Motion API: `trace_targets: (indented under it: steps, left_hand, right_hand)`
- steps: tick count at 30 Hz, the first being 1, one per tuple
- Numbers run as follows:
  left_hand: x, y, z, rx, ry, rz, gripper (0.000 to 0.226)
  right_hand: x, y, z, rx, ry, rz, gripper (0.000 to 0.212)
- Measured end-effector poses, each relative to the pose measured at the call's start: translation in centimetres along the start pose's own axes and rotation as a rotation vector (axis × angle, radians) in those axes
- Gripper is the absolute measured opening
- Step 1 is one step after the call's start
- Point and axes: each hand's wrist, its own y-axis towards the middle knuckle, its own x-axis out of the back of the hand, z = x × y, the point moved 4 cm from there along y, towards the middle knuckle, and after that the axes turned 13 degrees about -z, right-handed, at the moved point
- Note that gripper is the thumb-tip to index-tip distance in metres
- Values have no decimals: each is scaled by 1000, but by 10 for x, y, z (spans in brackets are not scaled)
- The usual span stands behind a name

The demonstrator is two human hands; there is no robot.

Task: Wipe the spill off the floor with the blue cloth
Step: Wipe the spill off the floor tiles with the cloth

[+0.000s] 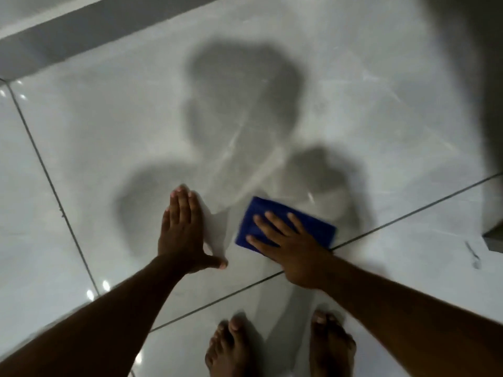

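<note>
The blue cloth (285, 223) is laid flat on the shiny grey floor (95, 137), just above a dark line between two tiles. It is folded into a small block. No box, bowl or bucket is seen, and no words or labels can be read on the cloth.

The right hand (288, 243) is pressed flat on top of the cloth, with the fingers spread apart and not curled around it. The left hand (185, 229) is laid flat on the bare floor just left of the cloth, with its fingers held together and the thumb stuck out toward the cloth. The two are not touching.

Pale wet streaks (239, 164) are seen on the floor just above the cloth. Two bare feet (280, 349) are seen below the cloth. Dark shadows are cast above it.
</note>
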Motion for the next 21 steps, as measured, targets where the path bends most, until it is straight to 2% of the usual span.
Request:
trace_targets:
  steps: [2,3,6,8,9,12,16,18,21]
  left_hand:
    - [0,-2,0,-1,1,3,177]
    - [0,-1,-1,-4,5,0,177]
    - [-2,2,-3,-5,19,4,179]
    - [-3,3,-2,1,21,4,179]
    - [-3,2,0,3,21,4,179]
    - [-3,0,2,-16,32,-4,177]
    - [-1,-1,2,-24,54,-28,175]
    - [1,-1,0,-19,59,-35,175]
    - [4,-2,-4,-6,104,-35,176]
  right_hand:
    - [6,-51,-58,0,-109,42,84]
    - [12,-60,-95,-60,-155,76,84]
    - [31,-32,-178,-475,-105,78,88]
    - [36,16,-178,-703,-30,11,89]
    - [36,44,-161,-706,6,-32,85]
    - [26,99,-80,-466,140,-77,87]
    - [-4,55,17,-150,88,-47,95]
    - [-19,7,20,19,23,55,94]
    - [-20,-26,-20,190,-11,171,95]
